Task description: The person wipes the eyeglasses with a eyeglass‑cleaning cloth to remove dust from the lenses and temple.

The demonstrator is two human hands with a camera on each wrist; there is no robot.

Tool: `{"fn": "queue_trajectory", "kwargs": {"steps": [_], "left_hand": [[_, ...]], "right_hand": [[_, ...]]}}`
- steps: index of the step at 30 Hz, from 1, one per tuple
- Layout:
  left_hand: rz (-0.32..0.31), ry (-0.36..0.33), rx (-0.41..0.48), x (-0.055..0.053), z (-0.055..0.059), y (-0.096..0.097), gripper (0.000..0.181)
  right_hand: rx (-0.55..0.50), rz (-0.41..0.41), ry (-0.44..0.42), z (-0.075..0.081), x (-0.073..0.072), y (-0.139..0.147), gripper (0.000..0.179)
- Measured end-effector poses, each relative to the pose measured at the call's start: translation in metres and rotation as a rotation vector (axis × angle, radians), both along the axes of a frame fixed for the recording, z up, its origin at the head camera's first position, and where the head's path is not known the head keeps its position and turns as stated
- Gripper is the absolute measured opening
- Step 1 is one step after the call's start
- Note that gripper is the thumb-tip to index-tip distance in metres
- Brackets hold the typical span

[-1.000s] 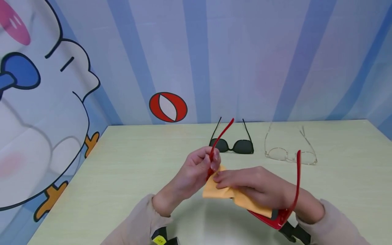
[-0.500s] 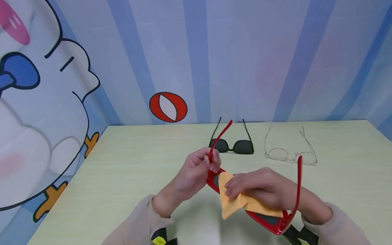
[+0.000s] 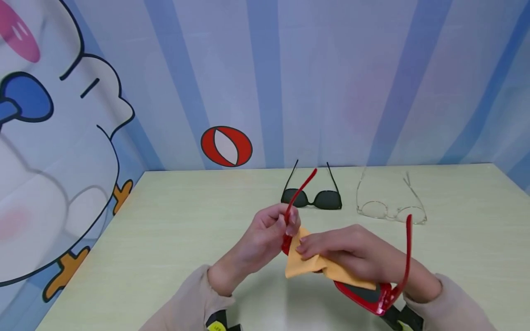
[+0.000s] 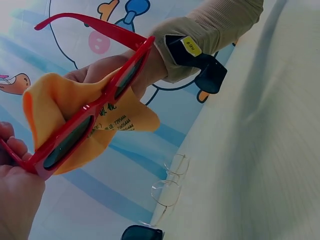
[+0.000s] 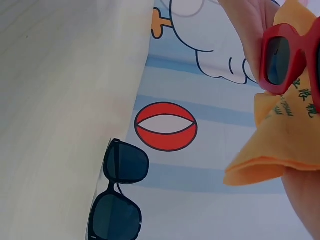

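Observation:
Near the hinge of a pair of red-framed sunglasses [image 3: 384, 294], my left hand [image 3: 262, 236] grips one temple. Both temples stand unfolded, pointing up and away. My right hand [image 3: 352, 252] holds an orange glasses cloth [image 3: 305, 265] against the lenses, its fingertips toward the left-hand lens. From below, in the left wrist view, the cloth [image 4: 55, 95] laps around the red frame [image 4: 106, 97] and shows dark printed writing. The right wrist view has a dark lens [image 5: 278, 60] beside the cloth [image 5: 280, 145]. The right thumb is hidden. The sunglasses are held above the table.
Black sunglasses [image 3: 327, 200] lie unfolded at the back of the pale table [image 3: 174, 239]. To their right lie thin-rimmed clear eyeglasses [image 3: 374, 210], also unfolded. A blue striped backdrop [image 3: 323, 82] with cartoon figures rises behind the table. Dark camera mounts sit at both wrists.
My right hand slid the cloth rightward along the sunglasses, baring the left lens, then moved back left over it. My left hand keeps its hold, nearly still.

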State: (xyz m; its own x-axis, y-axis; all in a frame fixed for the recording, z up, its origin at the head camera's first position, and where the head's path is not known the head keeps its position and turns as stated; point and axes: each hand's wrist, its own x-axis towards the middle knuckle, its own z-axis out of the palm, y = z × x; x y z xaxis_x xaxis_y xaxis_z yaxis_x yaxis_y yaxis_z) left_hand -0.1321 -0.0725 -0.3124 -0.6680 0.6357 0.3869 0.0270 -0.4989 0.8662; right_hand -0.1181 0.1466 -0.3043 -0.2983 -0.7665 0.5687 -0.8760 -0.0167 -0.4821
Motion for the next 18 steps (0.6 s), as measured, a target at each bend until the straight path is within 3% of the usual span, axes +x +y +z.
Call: {"fn": "queue_trajectory", "kwargs": {"steps": [5,10,18], "left_hand": [[0.038,-0.022,-0.018,0.0007,0.0021,0.0018,0.019],[0.058,-0.02,-0.027,0.0008,0.0038,-0.0003,0.021],[0.076,0.015,-0.051,-0.0008,0.0078,-0.007,0.022]], "right_hand": [[0.027,0.036,-0.018,0.0002,-0.002,-0.0025,0.033],[0.013,0.071,-0.047,0.0004,-0.0019,-0.0016,0.022],[-0.129,0.146,-0.107,-0.0085,-0.005,0.007,0.026]]}}
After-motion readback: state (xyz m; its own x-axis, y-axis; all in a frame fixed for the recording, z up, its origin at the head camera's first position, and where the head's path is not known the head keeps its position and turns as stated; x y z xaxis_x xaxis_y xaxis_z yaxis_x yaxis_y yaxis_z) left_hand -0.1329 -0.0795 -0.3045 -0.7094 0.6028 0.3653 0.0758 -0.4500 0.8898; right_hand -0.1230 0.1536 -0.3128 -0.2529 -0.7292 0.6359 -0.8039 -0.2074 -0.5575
